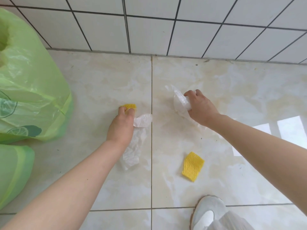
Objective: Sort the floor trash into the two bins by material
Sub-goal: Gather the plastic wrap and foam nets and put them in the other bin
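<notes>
Both arms outstretched, hands [122,125] clutching trash [181,102]

Two bins stand at the left edge of the frame, the larger bin [31,90] above the smaller bin [15,171]. At centre, the left hand [121,125] rests on a foam net [130,106], with a plastic bag [134,141] on the floor [232,97] just right of it. Right of centre, the right hand [201,108] holds a plastic wrapper [180,102]. A second foam net [192,166] lies lower, above a shoe [207,211] at the bottom edge.
</notes>
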A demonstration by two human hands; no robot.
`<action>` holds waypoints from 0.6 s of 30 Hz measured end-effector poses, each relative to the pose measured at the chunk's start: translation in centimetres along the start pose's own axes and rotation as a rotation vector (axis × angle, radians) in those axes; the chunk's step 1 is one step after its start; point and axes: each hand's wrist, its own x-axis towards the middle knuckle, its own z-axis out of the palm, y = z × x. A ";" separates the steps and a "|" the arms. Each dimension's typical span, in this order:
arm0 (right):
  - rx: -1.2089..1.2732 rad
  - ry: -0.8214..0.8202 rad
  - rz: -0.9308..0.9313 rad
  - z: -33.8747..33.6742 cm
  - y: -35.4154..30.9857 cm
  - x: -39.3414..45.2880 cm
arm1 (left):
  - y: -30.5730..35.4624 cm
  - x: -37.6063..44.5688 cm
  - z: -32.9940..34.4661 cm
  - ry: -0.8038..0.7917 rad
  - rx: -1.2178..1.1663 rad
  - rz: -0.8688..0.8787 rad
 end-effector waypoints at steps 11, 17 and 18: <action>0.425 0.226 -0.026 -3.7 -2.8 -7.3 | 0.8 -4.3 -2.4 0.172 -0.510 -0.184; 0.165 -0.021 -0.057 0.6 -0.9 -13.3 | 0.6 -8.2 -1.7 0.104 -0.552 -0.267; 0.128 -0.086 -0.058 1.7 -0.5 -14.0 | 0.4 -8.5 -1.5 0.088 -0.551 -0.278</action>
